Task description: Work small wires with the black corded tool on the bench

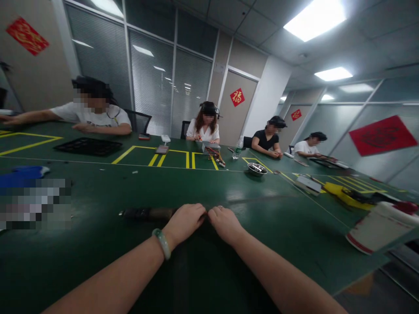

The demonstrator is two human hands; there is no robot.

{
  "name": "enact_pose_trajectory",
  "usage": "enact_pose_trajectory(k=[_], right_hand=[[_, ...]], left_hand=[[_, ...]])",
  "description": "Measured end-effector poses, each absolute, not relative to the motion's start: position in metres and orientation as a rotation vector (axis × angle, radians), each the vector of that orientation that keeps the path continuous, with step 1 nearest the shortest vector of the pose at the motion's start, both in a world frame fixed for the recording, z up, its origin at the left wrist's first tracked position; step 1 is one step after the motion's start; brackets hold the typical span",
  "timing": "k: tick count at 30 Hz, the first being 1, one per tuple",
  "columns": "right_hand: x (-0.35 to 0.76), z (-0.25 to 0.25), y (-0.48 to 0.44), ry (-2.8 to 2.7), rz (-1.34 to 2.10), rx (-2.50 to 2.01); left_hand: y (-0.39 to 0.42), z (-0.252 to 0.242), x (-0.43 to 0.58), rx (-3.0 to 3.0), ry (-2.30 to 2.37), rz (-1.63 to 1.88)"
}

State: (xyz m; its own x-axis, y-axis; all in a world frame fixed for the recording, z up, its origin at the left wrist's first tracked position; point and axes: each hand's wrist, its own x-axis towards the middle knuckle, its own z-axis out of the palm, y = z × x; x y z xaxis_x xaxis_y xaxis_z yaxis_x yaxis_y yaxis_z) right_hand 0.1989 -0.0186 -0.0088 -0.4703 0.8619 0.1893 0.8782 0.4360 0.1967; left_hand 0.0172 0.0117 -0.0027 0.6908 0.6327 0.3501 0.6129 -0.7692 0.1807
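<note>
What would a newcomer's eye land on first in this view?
Probably the left hand, a pale green bangle at its wrist, close beside the right hand at the centre of the green table. Left of both lies a dark rod-shaped tool. Beyond, a red diamond sign with gold lettering stands out on the door.

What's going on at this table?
Someone's left hand and right hand are close together over the green table; whether they grip anything is hidden. A dark cylindrical object lies there, one end hidden by the left hand. Four other people sit beyond, and a metal bowl stands farther across.
</note>
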Motion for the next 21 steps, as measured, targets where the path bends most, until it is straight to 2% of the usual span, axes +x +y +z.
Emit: enact_pose_trajectory(k=[4,11,17,21], right_hand=[[0.203,-0.006,-0.015,-2.635,-0.519,-1.48],[0.21,-0.009,-0.002,-2.609,-0.272,-1.482],[0.209,-0.005,0.001,-2.654,-0.257,-1.563],[0.205,-0.002,0.0,-2.671,-0.242,-1.612]], left_hand=[[0.011,-0.002,0.016,2.785,1.056,0.639],[0.009,-0.001,0.015,2.742,1.079,0.625],[0.01,-0.005,0.014,2.756,1.085,0.664],[0.01,-0.009,0.012,2.829,1.013,0.821]])
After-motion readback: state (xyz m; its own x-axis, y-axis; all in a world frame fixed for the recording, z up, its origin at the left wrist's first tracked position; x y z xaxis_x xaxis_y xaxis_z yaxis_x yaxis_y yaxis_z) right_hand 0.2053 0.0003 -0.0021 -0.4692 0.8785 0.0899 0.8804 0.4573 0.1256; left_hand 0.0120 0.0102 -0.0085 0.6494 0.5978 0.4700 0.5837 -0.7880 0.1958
